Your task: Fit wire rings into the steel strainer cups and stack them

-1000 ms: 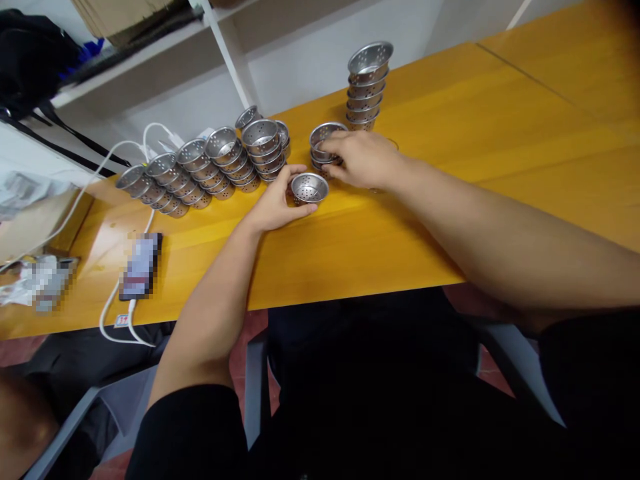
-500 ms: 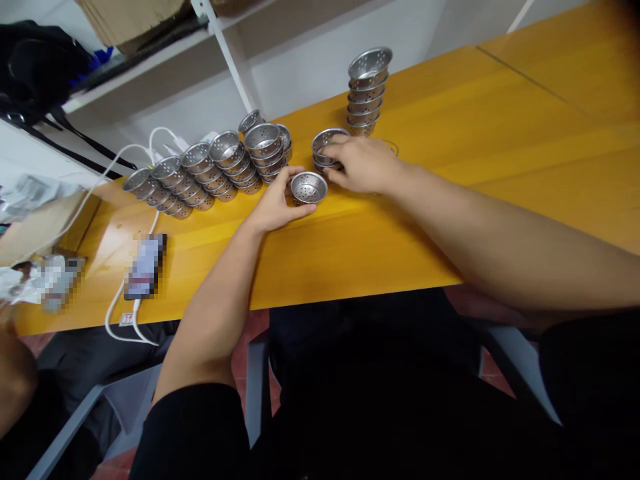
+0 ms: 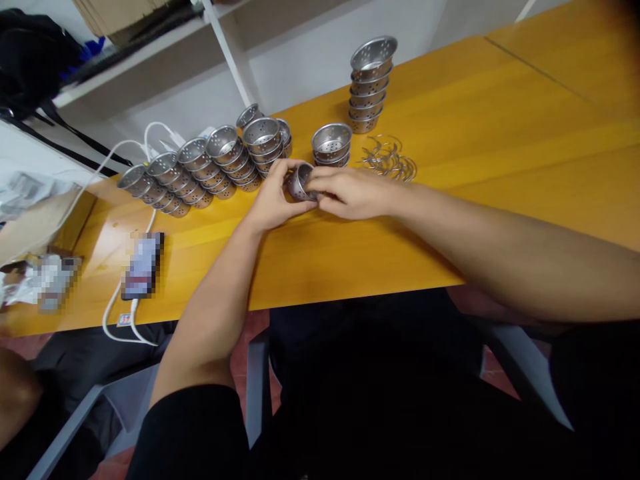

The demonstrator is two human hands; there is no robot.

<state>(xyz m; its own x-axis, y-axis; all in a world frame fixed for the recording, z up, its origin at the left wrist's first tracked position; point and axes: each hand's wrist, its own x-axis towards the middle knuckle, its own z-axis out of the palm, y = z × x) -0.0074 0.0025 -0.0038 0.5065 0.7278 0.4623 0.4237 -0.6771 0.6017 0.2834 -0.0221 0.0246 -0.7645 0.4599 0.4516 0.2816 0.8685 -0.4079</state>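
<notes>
The person's left hand [image 3: 274, 199] is curled around a perforated metal cup [image 3: 296, 185], gripping it just above the wooden table [image 3: 350, 257] or on it; I can't tell which. The cup is tilted, its mouth turned toward the right hand [image 3: 357, 193], whose bent fingers reach in at the rim. Whether they pinch anything in there I can't see, since the fingers themselves hide it.

Just behind the two hands stands a short stack of cups [image 3: 332, 143], and beside it, past the right wrist, lies a loose heap of wire rings [image 3: 391, 162]. A taller stack of cups [image 3: 369, 90] rises farther back. Over on the left, more nested cups [image 3: 224, 150] stand in a close row of stacks. Nearer the table's front edge lies a phone [image 3: 143, 270] with a white cable [image 3: 107, 319] trailing from it.
</notes>
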